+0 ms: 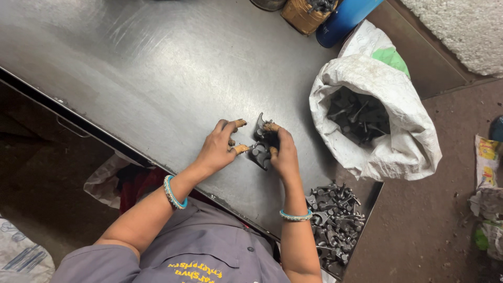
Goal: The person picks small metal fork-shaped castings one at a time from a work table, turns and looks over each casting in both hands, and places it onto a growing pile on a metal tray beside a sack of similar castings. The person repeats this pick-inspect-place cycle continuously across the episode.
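Steel, dull and scratched, covers the counter [157, 68] on which both hands work near its front edge; the dark metal part [260, 142], a cast piece with forked prongs, lies on the counter between the 2 hands, its long axis running roughly away from the person and its prongs pointing to the far side; the right hand [284, 153] is the nearer, curled over the part's right side with taped fingertips pressing on it, so it grips the part; the left hand [217, 147] sits just to the part's left, fingers half bent, a taped thumb tip touching or almost touching the part's lower left edge, and I cannot tell whether it truly holds anything; the part thus lies to the right of the left hand and directly under the fingers of the right; each wrist wears a blue bangle; to the right, well apart from the hands, a white woven sack [382, 126] stands open and holds many similar dark parts; at the counter's near right corner, just beside the right forearm, a heap of similar grey parts [335, 225] lies piled; at the far edge stand a blue cylinder [346, 18] and a tan container [303, 15] with metal pieces; nothing lies on the bare steel between the hands and the sack.
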